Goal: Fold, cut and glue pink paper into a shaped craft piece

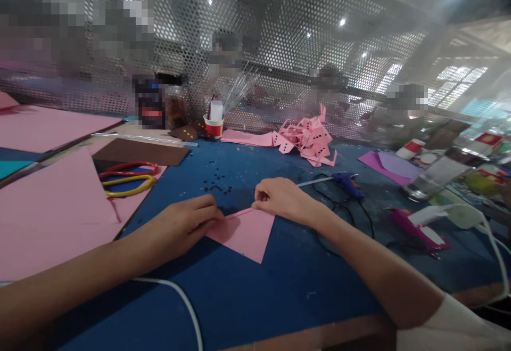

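A small sheet of pink paper [247, 236] lies on the blue table in front of me, its far edge turned up in a narrow fold. My left hand [189, 223] is closed on the left end of that fold, fingertips pressed to the paper. At the right end, my right hand [285, 199] pinches the same edge between thumb and curled fingers. Small black dots [217, 183] are scattered just beyond the hands. The left corner of the sheet is hidden beneath my left hand.
Red-and-yellow-handled scissors [130, 178] lie on large pink sheets [51, 207] at left. Behind are a paper cup [214, 127] and cut pink pieces [309, 138]. A blue glue gun [347, 183], its black cord, a magenta tool [419, 231] and a clear jar [443, 172] occupy the right.
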Demonstrator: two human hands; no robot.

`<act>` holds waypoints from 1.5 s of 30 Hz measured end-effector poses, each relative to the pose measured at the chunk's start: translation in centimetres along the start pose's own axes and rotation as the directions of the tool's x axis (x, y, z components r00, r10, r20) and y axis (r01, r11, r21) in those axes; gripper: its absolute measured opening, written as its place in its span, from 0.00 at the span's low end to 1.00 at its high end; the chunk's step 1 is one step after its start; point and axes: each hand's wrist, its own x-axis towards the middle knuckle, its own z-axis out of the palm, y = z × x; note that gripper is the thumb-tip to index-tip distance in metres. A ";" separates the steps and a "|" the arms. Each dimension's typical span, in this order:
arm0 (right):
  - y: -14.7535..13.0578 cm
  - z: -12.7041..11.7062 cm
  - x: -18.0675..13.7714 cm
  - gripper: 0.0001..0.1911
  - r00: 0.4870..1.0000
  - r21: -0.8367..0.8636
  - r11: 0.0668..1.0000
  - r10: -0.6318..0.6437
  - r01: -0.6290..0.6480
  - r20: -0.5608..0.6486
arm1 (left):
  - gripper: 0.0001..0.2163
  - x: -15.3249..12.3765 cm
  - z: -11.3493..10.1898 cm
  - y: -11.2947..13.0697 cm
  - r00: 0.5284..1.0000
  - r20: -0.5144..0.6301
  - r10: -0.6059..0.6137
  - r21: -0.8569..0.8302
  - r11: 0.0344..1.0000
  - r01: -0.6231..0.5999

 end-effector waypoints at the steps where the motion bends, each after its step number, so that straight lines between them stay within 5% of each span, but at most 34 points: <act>1: 0.0 0.1 0.1 0.04 1.000 0.007 1.000 -0.012 0.012 -0.004 | 0.13 0.0 0.0 -0.1 1.000 0.005 -0.003 -0.004 1.000 0.003; 14: 0.2 0.5 0.7 0.08 1.000 0.131 0.991 -0.006 0.004 0.017 | 0.20 0.7 -0.4 0.0 0.994 0.097 -0.050 0.012 0.999 0.049; 45: -0.2 0.6 0.6 0.15 1.000 0.041 0.999 -0.011 0.011 -0.006 | 0.19 2.3 -0.5 0.7 0.992 0.117 0.037 0.214 0.975 -0.062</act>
